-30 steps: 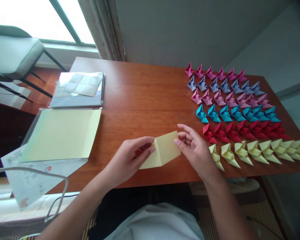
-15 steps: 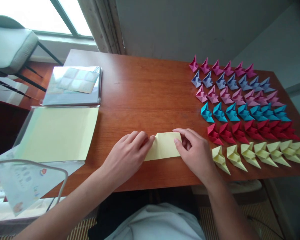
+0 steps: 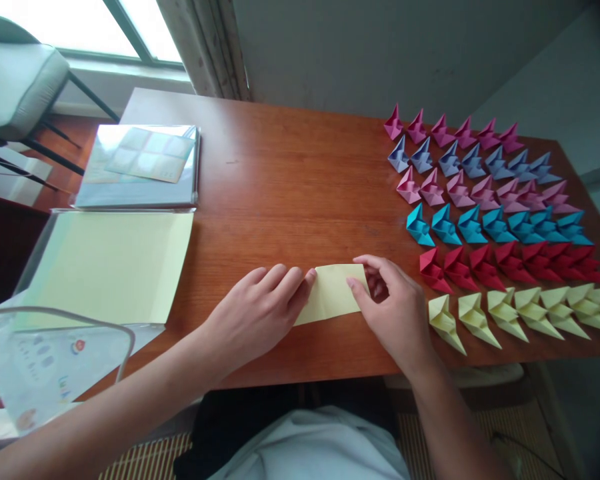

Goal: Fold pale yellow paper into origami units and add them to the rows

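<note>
A folded strip of pale yellow paper (image 3: 334, 290) lies near the table's front edge, between both hands. My left hand (image 3: 263, 303) is closed on its left end, thumb and fingers pressed at the upper left corner; that end is hidden beneath the hand. On the right end, my right hand (image 3: 393, 293) pinches the paper, thumb on top and index finger at the upper right corner. Just right of my right hand stands a row of folded yellow paper shapes (image 3: 446, 323).
Further rows of folded paper stand at the right: red (image 3: 433, 269), turquoise (image 3: 420, 227), pink (image 3: 409, 187), lavender (image 3: 399, 155) and magenta (image 3: 394, 124). A stack of yellow sheets (image 3: 105, 267) and a clear-wrapped pack (image 3: 135, 193) lie at the left. A grey cable (image 3: 80, 315) crosses the lower left.
My left hand has shifted slightly along the strip's upper edge, at the corner, where a small raised flap showed before. The view has shifted a little; both hands still hold the paper.
</note>
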`<move>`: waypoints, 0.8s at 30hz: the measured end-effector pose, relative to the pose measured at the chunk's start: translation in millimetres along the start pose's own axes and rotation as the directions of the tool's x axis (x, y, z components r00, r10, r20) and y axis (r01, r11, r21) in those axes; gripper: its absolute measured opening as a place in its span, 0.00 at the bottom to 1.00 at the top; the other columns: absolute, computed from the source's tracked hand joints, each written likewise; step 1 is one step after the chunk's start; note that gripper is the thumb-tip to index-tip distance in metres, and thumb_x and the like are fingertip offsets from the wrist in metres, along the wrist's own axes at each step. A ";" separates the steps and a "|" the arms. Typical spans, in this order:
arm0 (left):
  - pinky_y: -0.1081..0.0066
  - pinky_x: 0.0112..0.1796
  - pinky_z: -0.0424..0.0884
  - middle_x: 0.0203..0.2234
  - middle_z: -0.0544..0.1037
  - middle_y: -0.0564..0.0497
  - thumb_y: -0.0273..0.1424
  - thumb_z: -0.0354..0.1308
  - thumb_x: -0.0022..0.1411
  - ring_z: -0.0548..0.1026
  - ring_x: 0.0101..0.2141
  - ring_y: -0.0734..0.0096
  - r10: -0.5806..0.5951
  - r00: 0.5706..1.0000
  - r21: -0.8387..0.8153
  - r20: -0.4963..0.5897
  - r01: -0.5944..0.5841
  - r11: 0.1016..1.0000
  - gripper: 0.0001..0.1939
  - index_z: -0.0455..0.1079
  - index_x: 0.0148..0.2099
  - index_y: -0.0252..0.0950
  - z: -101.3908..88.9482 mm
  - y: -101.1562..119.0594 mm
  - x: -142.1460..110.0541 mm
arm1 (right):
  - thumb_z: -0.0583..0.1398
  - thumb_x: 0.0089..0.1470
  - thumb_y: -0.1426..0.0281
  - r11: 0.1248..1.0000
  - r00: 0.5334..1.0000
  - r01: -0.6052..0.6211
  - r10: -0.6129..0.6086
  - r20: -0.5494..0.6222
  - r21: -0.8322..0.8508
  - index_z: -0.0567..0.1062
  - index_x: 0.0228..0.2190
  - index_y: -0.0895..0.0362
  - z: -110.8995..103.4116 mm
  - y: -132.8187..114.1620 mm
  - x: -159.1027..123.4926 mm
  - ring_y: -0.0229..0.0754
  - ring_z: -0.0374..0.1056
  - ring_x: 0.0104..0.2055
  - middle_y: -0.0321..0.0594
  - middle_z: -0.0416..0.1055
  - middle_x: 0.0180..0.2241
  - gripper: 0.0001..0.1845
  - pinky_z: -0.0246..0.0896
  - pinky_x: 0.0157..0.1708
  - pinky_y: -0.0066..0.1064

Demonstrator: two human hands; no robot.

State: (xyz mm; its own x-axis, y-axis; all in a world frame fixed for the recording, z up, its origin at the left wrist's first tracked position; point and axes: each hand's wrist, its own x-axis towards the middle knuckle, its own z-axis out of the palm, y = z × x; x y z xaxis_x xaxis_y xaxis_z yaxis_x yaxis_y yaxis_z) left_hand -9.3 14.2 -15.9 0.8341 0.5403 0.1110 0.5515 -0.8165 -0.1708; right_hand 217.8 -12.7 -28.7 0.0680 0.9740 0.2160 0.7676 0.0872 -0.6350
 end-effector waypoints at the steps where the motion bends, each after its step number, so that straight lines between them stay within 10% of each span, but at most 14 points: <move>1: 0.63 0.31 0.63 0.37 0.73 0.48 0.26 0.53 0.70 0.69 0.33 0.65 0.007 1.000 0.006 0.006 -0.007 1.000 0.20 0.65 0.62 0.25 0.0 0.0 0.1 | 0.64 0.56 0.74 1.000 1.000 0.002 -0.002 0.005 -0.002 0.77 0.40 0.57 -0.4 -0.2 -0.3 0.36 0.66 0.27 0.35 0.73 0.31 0.08 0.64 0.30 0.27; 10: 0.63 0.31 0.62 0.42 0.73 0.44 0.25 0.53 0.70 0.69 0.36 0.64 0.032 0.998 0.067 0.058 -0.036 0.997 0.23 0.63 0.64 0.21 -1.6 3.8 2.3 | 0.62 0.60 0.75 0.995 0.995 0.103 -0.103 -0.015 0.013 0.78 0.37 0.56 1.1 0.2 -2.5 0.39 0.72 0.36 0.39 0.75 0.35 0.04 0.68 0.37 0.30; 18: 0.63 0.31 0.63 0.43 0.74 0.43 0.23 0.51 0.70 0.70 0.36 0.64 0.018 0.996 0.075 0.082 -0.024 0.997 0.23 0.61 0.65 0.19 -6.7 7.0 4.3 | 0.58 0.61 0.82 0.880 0.881 0.473 -0.470 0.054 -0.052 0.74 0.54 0.56 2.7 12.0 -15.7 0.47 0.73 0.49 0.46 0.78 0.48 0.22 0.70 0.52 0.40; 24: 0.63 0.30 0.64 0.43 0.75 0.42 0.21 0.48 0.70 0.70 0.36 0.64 0.013 0.995 0.067 0.101 -0.020 0.998 0.22 0.62 0.64 0.21 -9.2 7.3 6.2 | 0.58 0.61 0.82 0.853 0.851 0.521 -0.515 0.103 -0.042 0.69 0.61 0.54 1.8 16.2 -22.3 0.49 0.73 0.52 0.47 0.77 0.51 0.28 0.72 0.51 0.43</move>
State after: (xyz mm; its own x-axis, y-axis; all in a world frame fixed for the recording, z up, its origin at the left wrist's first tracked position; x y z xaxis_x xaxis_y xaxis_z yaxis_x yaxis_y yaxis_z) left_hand 0.0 9.8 -7.4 0.8366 0.5477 0.0091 0.5338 -0.8113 -0.2385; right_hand 227.6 -32.6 -45.1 -0.4031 0.8056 0.4342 0.7168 0.5729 -0.3975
